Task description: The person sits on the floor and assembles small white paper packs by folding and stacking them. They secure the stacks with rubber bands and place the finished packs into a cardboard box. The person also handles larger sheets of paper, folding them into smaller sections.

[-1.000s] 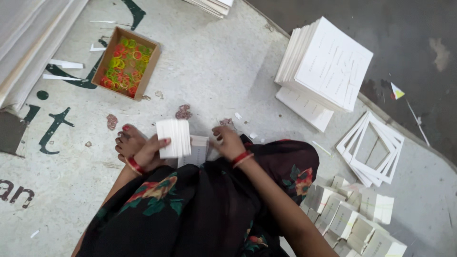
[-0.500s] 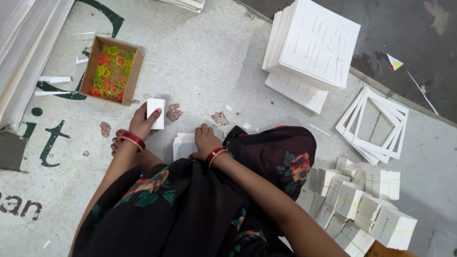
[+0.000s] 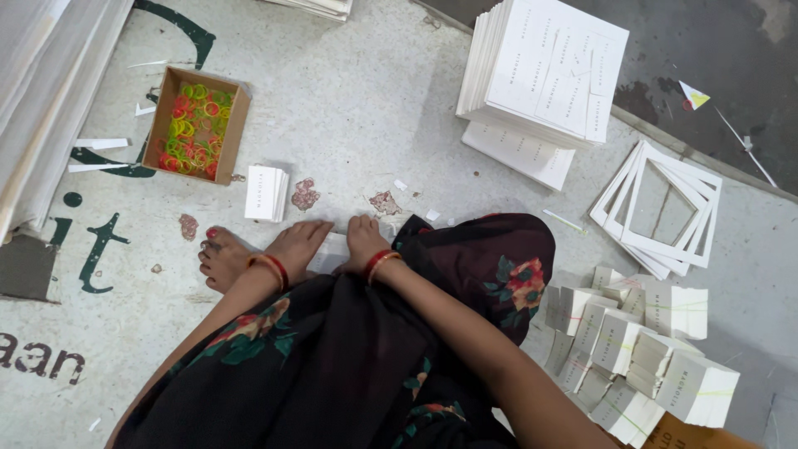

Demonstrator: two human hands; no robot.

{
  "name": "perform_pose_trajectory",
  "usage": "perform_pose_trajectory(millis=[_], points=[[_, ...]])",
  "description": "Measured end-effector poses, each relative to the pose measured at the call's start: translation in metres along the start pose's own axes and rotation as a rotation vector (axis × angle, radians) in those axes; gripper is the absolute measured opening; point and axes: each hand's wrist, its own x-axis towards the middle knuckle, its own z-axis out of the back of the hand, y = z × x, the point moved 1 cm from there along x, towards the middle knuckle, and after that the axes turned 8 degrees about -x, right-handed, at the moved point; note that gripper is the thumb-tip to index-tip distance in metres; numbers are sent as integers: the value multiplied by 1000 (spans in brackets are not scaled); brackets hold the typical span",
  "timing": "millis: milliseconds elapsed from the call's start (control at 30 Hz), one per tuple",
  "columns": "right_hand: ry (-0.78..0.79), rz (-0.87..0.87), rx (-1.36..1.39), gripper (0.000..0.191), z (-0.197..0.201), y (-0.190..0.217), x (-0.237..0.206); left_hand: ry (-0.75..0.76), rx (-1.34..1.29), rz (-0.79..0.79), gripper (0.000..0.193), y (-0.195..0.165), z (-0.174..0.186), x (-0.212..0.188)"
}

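My left hand and my right hand lie side by side on the floor, each with red bangles at the wrist. They flank a low stack of white cards, and both hands touch it. Most of that stack is hidden under my fingers. A small separate stack of white cards lies apart on the floor, just beyond my left hand. Farther left stands an open cardboard box of coloured rubber bands. My bare foot rests beside my left wrist.
A tall pile of large white printed sheets stands at the back right. White card frames lie to the right, and several banded card bundles are heaped by my right knee. Long white boards run along the left edge.
My left hand set a small card stack down on the floor near the box and came back to the cards in front of me. My right hand stayed on those cards.
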Motion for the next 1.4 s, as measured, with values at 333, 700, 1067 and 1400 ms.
perform_pose_trajectory(millis=[333,700,1067,1400], points=[[-309,72,1106,46,23,-35,-10,-275,-1134,202,55,34,-39,23],[-833,-287,948,52,62,35,13,-750,-721,372,53,-39,26,58],[-573,-18,1078,45,75,20,5,-759,-1015,149,49,-35,31,47],[-368,192,914,69,103,-13,-32,-500,-688,49,50,-38,32,31]])
